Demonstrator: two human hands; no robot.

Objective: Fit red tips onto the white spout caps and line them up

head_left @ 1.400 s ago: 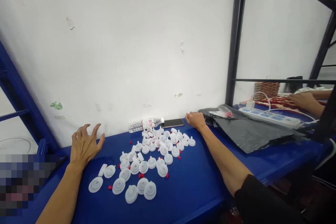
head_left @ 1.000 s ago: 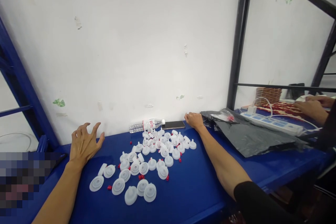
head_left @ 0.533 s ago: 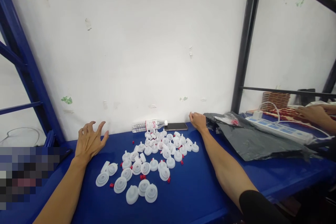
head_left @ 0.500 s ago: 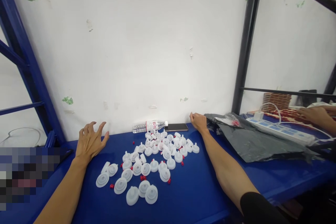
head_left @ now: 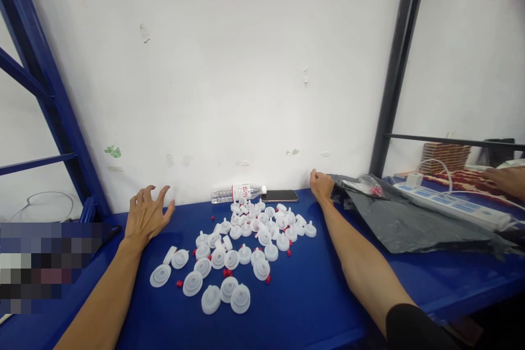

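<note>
My left hand [head_left: 147, 212] is open at the left, palm down, with the fingers curved and apart and nothing in them. To its right on the blue table [head_left: 295, 306] lies a spread of white plastic caps [head_left: 218, 257] with round flanges, many with a short spout. Several small red plugs [head_left: 227, 273] lie among them. My right hand [head_left: 321, 185] is closed in a fist at the back of the table, close to the wall; no object shows in it. It is between a dark phone [head_left: 281, 196] and a grey plastic bag [head_left: 394, 224], apart from the caps.
A clear water bottle [head_left: 238, 193] lies on its side against the wall [head_left: 229, 65]. On the right are a white power strip [head_left: 455, 206] with a cable, a red-and-cream textile and another person's hand [head_left: 506, 180]. Metal frame posts [head_left: 394, 76] stand on both sides.
The camera view has turned so that the scene shifts rightward. Both my hands keep their poses, left open and right closed. The caps stay put. The other person's hand at right has moved.
</note>
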